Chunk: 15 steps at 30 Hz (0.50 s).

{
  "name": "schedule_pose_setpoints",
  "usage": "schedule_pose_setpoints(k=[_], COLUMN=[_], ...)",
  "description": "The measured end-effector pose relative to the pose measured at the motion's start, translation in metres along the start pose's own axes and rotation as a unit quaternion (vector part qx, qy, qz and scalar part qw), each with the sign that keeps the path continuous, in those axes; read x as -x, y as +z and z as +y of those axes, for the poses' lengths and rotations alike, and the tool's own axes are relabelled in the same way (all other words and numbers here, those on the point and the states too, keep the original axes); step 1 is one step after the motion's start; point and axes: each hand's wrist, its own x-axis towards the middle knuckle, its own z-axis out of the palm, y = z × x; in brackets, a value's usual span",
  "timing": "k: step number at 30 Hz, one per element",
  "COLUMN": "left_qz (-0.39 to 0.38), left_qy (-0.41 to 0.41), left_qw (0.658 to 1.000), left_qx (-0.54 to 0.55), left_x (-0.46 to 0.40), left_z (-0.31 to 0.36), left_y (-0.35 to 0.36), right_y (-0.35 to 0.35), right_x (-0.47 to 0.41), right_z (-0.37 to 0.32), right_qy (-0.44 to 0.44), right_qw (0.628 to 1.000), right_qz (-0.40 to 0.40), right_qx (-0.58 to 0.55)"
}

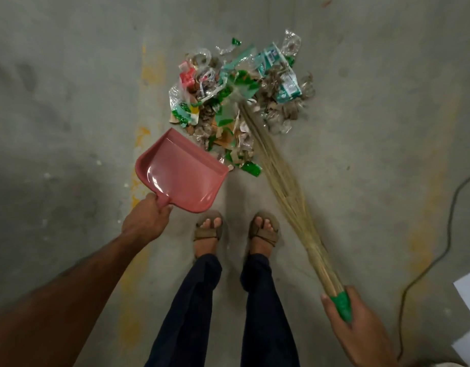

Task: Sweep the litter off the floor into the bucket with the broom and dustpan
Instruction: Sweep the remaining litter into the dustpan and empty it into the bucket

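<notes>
A heap of litter (239, 94), plastic wrappers, green packets and dry scraps, lies on the concrete floor ahead of my feet. My left hand (146, 218) grips the handle of a pink dustpan (180, 170), whose open lip points at the near edge of the heap; the pan is empty. My right hand (353, 324) holds the green-capped handle of a straw broom (278, 178). The broom's bristles reach up into the middle of the heap. No bucket is in view.
My two sandalled feet (236, 231) stand just behind the dustpan and heap. A thin cable (437, 245) curves along the floor at the right. A white object (469, 295) shows at the right edge. Faded yellow marks run down the floor.
</notes>
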Motion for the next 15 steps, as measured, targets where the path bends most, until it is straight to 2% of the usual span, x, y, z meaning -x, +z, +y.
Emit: schedule_pose_setpoints(k=[2, 6, 9, 13, 15], left_qz=[0.003, 0.008, -0.009, -0.056, -0.055], left_qy=[-0.011, 0.017, 0.005, -0.032, -0.043], left_qw=[1.000, 1.000, 1.000, 0.997, 0.997], left_qx=[-0.008, -0.019, -0.022, -0.034, -0.027], left_x=[-0.003, 0.001, 0.006, 0.010, 0.012], left_z=[-0.009, -0.026, -0.042, -0.066, -0.073], left_y=[-0.001, 0.003, 0.007, 0.014, 0.018], right_y=[-0.003, 0.009, 0.033, 0.070, 0.087], right_x=[0.007, -0.009, -0.030, -0.057, -0.069], right_z=[-0.001, -0.015, -0.041, -0.081, -0.100], right_qy=[0.004, -0.020, -0.037, -0.076, -0.066], right_qw=[1.000, 1.000, 0.997, 0.988, 0.982], right_qz=[0.025, -0.003, -0.059, -0.132, -0.176], right_qx=[0.001, -0.024, -0.035, 0.027, 0.030])
